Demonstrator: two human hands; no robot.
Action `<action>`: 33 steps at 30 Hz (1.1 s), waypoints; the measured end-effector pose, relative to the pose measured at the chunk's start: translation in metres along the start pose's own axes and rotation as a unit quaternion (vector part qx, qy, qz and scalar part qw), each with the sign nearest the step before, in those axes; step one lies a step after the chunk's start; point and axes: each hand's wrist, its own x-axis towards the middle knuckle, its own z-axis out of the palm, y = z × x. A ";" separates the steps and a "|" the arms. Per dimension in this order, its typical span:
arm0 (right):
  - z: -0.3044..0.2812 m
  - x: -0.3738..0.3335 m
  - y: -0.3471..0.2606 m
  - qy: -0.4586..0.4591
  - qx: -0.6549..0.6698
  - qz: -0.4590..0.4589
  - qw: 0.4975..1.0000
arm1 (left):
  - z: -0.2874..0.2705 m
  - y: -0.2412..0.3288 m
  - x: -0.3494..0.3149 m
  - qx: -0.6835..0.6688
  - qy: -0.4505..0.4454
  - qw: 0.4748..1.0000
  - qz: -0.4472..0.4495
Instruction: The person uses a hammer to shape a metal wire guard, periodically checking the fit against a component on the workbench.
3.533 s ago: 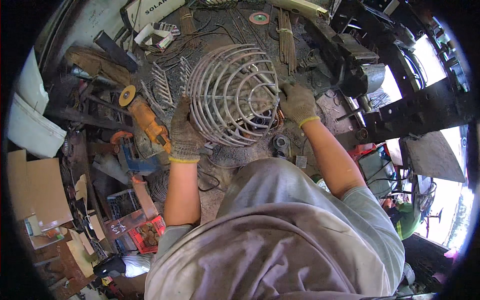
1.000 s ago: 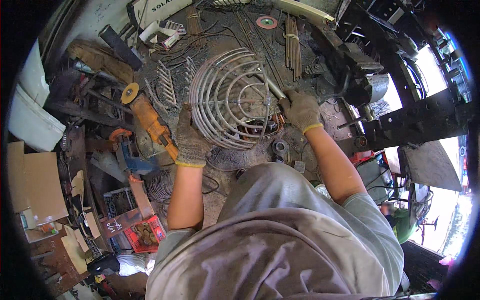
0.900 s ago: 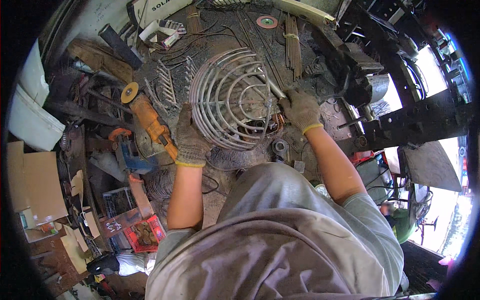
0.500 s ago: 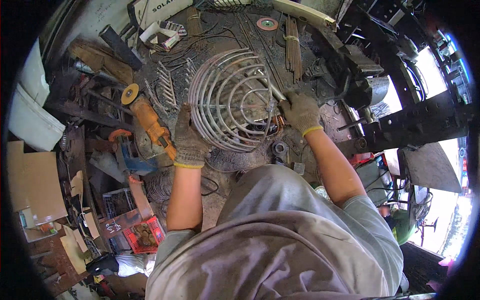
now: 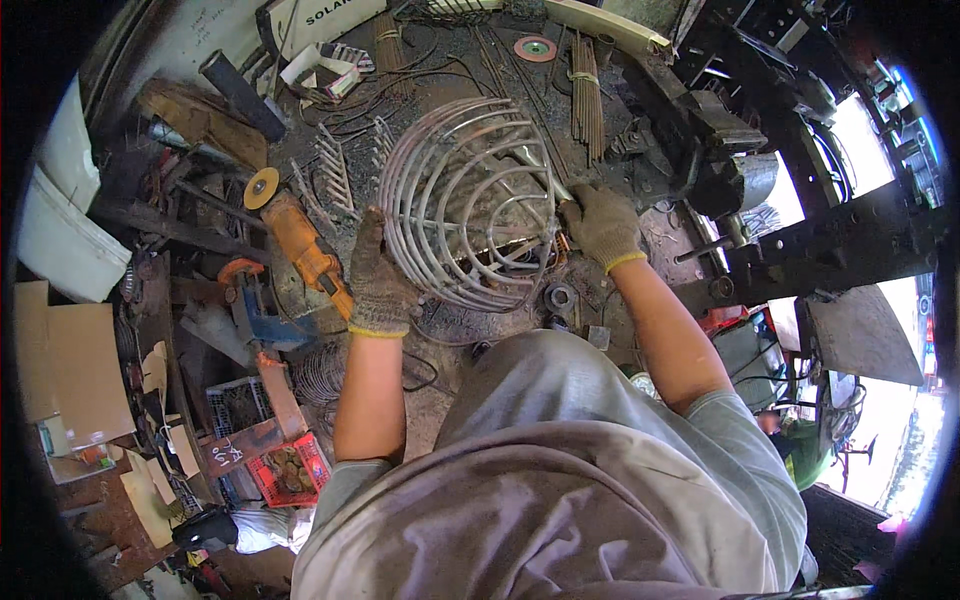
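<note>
A domed cage of bent round metal bars point(image 5: 470, 205) is held in front of me, its ring pattern facing up and to the right. My left hand point(image 5: 382, 283), in a dirty knit glove, presses against the cage's left side, its visible fingers pointing away from me. At the right rim my gloved right hand point(image 5: 602, 225) is closed on the cage's edge bar. Some fingertips of both hands are hidden. Close to my left hand lies an orange angle grinder point(image 5: 303, 245) with a yellow disc point(image 5: 260, 188).
Bundled rods point(image 5: 586, 105) and a loose round disc point(image 5: 535, 48) lie on the floor ahead. A metal ring point(image 5: 560, 297) sits near my knee. Heavy dark steel beams point(image 5: 840, 235) stand on the right. At lower left are a red basket point(image 5: 288, 470) and cardboard point(image 5: 85, 370).
The cage has turned and tilted slightly between my hands, its right part shifting right and its near edge coming lower. Both hands stay almost in place.
</note>
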 end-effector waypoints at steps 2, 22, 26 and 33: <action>-0.001 0.000 -0.002 0.011 0.009 -0.014 1.000 | 0.022 0.000 -0.005 -0.047 -0.001 0.999 -0.023; -0.002 0.001 -0.002 -0.024 -0.010 0.017 1.000 | 0.025 -0.006 -0.005 -0.020 0.091 0.995 -0.033; -0.007 0.000 -0.004 -0.036 0.001 0.013 0.999 | 0.020 -0.007 -0.004 -0.041 0.105 0.993 -0.041; -0.006 0.001 -0.004 -0.034 -0.002 0.011 0.999 | 0.018 -0.008 -0.007 -0.046 0.082 0.995 -0.037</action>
